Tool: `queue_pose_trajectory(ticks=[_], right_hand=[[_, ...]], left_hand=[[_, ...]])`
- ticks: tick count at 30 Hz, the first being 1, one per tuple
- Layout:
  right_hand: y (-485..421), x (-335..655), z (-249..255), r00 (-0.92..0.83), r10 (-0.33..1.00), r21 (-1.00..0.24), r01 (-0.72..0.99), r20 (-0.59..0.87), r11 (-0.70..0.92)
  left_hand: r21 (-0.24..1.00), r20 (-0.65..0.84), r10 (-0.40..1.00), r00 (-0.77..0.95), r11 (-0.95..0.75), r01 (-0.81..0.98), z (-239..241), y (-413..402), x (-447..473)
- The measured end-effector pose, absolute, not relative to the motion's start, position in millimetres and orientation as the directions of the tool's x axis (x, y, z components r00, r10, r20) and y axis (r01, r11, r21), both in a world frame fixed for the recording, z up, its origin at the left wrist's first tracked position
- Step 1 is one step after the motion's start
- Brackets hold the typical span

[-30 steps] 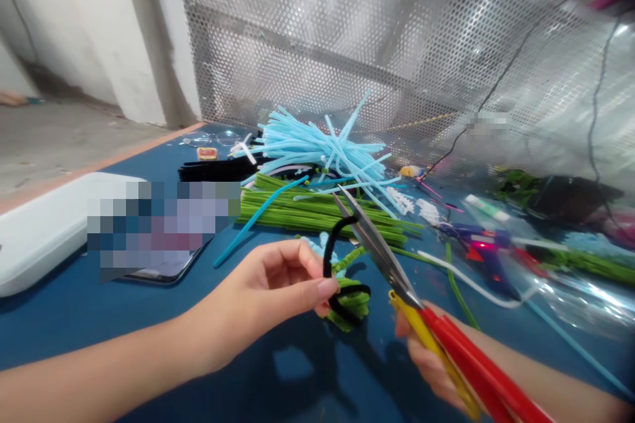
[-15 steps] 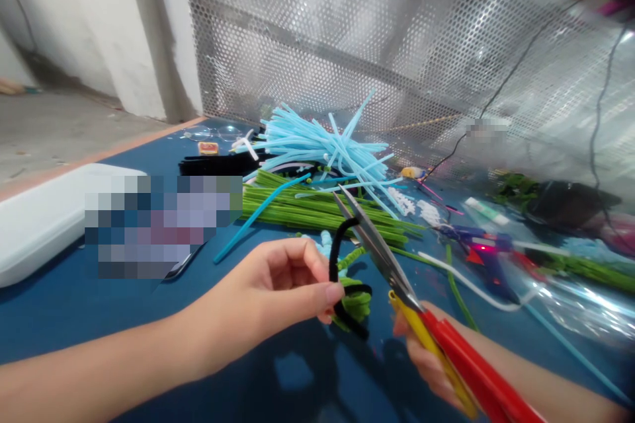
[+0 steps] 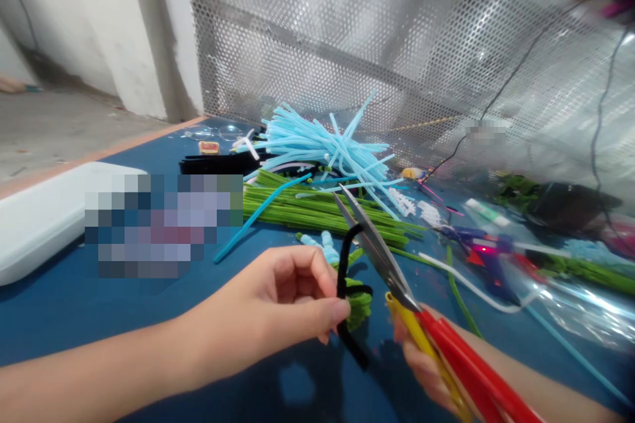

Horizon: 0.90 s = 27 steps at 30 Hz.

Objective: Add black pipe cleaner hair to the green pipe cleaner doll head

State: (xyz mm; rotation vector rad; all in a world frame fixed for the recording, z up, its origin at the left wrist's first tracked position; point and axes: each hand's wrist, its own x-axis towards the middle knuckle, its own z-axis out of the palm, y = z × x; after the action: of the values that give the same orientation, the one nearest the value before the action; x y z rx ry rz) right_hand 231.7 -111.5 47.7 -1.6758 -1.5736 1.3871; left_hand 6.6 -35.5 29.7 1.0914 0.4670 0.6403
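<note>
Between thumb and fingers, my left hand (image 3: 292,304) pinches a bent black pipe cleaner (image 3: 342,271), its upper end curling toward the scissor blades and its lower end hanging down. My right hand (image 3: 426,363) grips a pair of scissors (image 3: 389,264) with red and yellow handles. The blades are slightly apart, pointing up and away, close to the pipe cleaner's upper tip; whether they touch I cannot tell. Just behind the black piece, a coiled green pipe cleaner shape (image 3: 360,307) and a light blue twisted piece (image 3: 327,248) lie on the blue table (image 3: 238,377), partly hidden by my left hand.
Bundles of light blue pipe cleaners (image 3: 307,139), green pipe cleaners (image 3: 297,208) and black pipe cleaners (image 3: 218,164) lie beyond my hands. A glue gun (image 3: 483,248) with a red light sits at right. A white case (image 3: 59,218) is at left; a perforated metal panel (image 3: 322,33) stands behind.
My left hand has shifted slightly right and down with the black pipe cleaner, whose lower end now hangs lower. The scissors have hardly moved.
</note>
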Motion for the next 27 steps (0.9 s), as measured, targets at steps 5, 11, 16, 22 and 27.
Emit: queue_pose_trajectory(ticks=[5,11,16,22,27], right_hand=[[-112.7,227.6,45.7,-0.257,0.83,-0.856,0.305,-0.495,-0.416],[-96.9,229.3,48.0,-0.319,0.683,-0.751,0.199,-0.657,-0.63],[-88.6,241.1,32.3,-0.336,0.615,-0.689,0.172,-0.713,-0.704],[-90.6,245.1,7.3,-0.183,0.589,-0.616,0.182,-0.787,-0.767],[-95.0,235.1,30.0,-0.176,0.619,-0.643,0.241,-0.766,-0.727]], left_hand=[[0.907,-0.073,0.69,0.72,0.346,-0.24,32.8,-35.8,9.4],[0.902,-0.08,0.73,0.678,0.342,-0.263,32.6,-33.9,8.3],[0.899,-0.036,0.736,0.676,0.319,-0.3,27.8,-30.0,6.6],[0.9,-0.102,0.743,0.662,0.352,-0.256,34.1,-29.4,7.7],[0.902,-0.059,0.775,0.629,0.312,-0.3,34.3,-30.7,10.1]])
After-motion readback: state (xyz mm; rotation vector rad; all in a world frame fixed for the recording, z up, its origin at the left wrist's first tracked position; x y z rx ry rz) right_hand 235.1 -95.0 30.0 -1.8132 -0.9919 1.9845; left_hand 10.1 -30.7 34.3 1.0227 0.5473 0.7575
